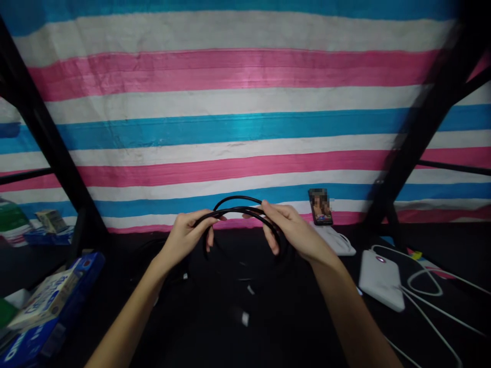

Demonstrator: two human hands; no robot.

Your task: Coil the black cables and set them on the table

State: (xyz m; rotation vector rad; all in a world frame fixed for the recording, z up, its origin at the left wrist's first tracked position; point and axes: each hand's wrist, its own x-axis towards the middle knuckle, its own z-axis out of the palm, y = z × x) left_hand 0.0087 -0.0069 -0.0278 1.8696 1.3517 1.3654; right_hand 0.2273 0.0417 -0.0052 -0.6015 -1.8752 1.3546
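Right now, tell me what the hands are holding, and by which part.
A coiled black cable, held by its loops: the left hand grips their upper left side, the right hand their upper right.

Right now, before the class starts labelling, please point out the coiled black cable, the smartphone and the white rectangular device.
Coiled black cable (237,209): head view, on the upper arc of its loops.
Smartphone (321,207): head view, middle of its screen.
White rectangular device (380,281): head view, on its broad upper face.

The cable looks like smooth plastic with a faint sheen; the striped sheet is creased, glossy plastic, the tabletop matt, the power bank smooth plastic.
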